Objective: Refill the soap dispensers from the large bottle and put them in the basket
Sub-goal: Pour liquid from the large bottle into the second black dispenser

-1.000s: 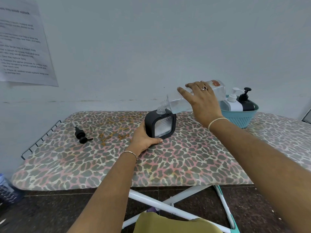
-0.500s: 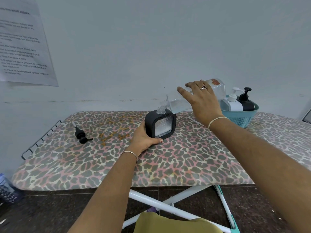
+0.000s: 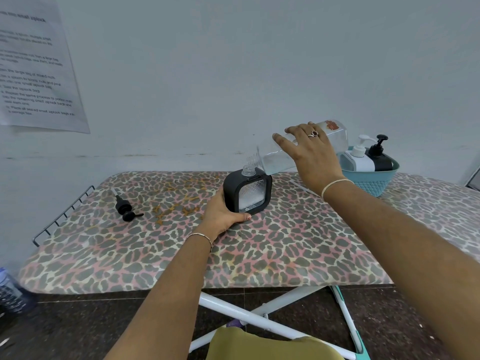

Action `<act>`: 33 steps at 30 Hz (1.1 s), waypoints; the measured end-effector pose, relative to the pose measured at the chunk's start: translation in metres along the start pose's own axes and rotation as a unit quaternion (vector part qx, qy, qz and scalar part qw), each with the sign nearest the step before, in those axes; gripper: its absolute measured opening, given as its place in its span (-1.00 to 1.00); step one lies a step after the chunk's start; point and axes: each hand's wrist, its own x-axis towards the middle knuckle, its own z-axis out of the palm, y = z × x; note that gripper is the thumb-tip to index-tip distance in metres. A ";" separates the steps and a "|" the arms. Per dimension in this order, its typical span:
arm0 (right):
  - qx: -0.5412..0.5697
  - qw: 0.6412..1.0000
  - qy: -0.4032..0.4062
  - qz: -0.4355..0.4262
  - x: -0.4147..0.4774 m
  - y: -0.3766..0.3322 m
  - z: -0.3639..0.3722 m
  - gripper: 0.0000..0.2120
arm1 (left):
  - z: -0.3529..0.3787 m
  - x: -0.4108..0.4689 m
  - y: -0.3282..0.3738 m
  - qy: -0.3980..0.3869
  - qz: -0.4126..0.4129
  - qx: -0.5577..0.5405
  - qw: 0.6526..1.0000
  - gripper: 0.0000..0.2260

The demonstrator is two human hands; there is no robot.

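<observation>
Only "small ziplock" legible on sheet [image 3: 39, 66]; large bottle [image 3: 275, 160] label [image 3: 331, 124] unreadable.

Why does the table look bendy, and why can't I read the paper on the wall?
Head view: the wide-angle lens bows the table at its edges; the paper sits at the frame's edge, its print small and blurred; lighting is even, shadows faint.

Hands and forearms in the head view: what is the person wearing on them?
No gloves or sleeves show. The left hand has a thin metal bracelet at the wrist. The right hand wears a ring with a dark red stone, and a thin pale band circles its wrist.
</observation>
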 end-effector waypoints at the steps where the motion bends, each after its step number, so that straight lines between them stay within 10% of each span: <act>1: 0.000 1.000 0.002 0.000 0.000 0.000 0.000 -0.27 | 0.000 0.000 0.000 0.000 -0.001 -0.001 1.000 -0.20; 33: -0.017 0.999 0.010 -0.032 0.003 0.003 -0.003 -0.31 | -0.001 0.000 0.002 -0.004 -0.006 0.000 1.000 -0.21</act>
